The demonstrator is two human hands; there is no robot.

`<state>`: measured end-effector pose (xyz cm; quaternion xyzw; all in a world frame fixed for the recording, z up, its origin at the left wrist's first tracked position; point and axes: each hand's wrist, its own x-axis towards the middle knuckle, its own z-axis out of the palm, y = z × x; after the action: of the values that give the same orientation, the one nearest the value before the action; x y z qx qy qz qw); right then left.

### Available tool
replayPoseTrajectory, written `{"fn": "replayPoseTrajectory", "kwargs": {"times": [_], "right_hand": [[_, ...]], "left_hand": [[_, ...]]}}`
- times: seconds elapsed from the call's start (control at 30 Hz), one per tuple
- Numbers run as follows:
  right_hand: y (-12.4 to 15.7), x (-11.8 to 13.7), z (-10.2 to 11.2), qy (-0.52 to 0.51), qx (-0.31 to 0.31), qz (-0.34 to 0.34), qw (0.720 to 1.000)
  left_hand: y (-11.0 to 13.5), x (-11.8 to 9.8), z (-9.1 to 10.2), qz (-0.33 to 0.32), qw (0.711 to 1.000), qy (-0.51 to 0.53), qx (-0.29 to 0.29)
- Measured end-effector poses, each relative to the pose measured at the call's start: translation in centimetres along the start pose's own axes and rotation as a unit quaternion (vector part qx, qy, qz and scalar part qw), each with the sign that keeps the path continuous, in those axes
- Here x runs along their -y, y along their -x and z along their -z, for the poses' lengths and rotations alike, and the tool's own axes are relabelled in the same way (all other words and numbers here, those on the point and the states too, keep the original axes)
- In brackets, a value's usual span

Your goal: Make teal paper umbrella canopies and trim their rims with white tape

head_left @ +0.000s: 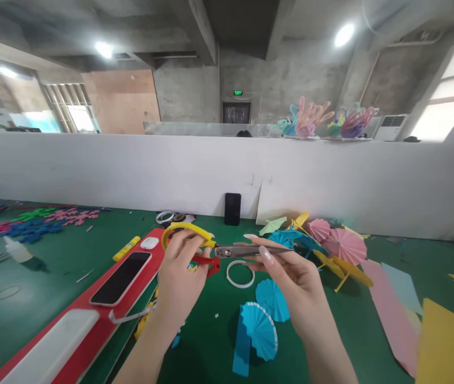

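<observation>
Yellow and red loops make the handles of the scissors, which are up in the air between the two hands in the head view. The left hand has its grip wrapped round the handles. The right hand has its grip pinched on the grey metal blades, thumb in front and fingers behind. I cannot tell if a tiny bit of paper is in there too.

To do this well, it seems best to hold the scissors still, keep fingertips off the sharp edges, and not squeeze the handles while fingers are on the blades.

Below, on the smooth green desk, a blue paper fan has lots of folds and a white curved edge. It lies over a flat blue strip. A folded blue round is just beside it. Near that lies a thin white ring. Pink paper umbrellas look crinkly and round.
</observation>
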<state>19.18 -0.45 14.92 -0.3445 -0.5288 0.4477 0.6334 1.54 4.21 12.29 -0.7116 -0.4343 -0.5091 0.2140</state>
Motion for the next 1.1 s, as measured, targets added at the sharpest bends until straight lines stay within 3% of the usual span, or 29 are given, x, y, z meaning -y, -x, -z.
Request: {"fn": "replayPoseTrajectory", "kwargs": {"times": [0.13,0.37,0.6,1.1], "right_hand": [[-0.6,-0.6,-0.9,0.018,0.014,-0.003,1.0],[-1.3,-1.2,-1.5,0.012,0.058,-0.035,0.998],[-1.3,-0.8,-0.8,0.089,0.052,-0.007,0.995],[-1.0,-0.5,-0.8,0.07,0.043,-0.027,0.996]], "left_hand": [[-0.5,1.8,0.7,-0.011,1.0,-0.018,-0.021],[-0.7,3.3,1.5,-0.007,0.999,-0.047,0.002],[-0.6,2.7,2.1,-0.018,0.997,-0.074,-0.001],[-0.4,2.1,2.4,-0.01,0.997,-0.079,0.011]]}}
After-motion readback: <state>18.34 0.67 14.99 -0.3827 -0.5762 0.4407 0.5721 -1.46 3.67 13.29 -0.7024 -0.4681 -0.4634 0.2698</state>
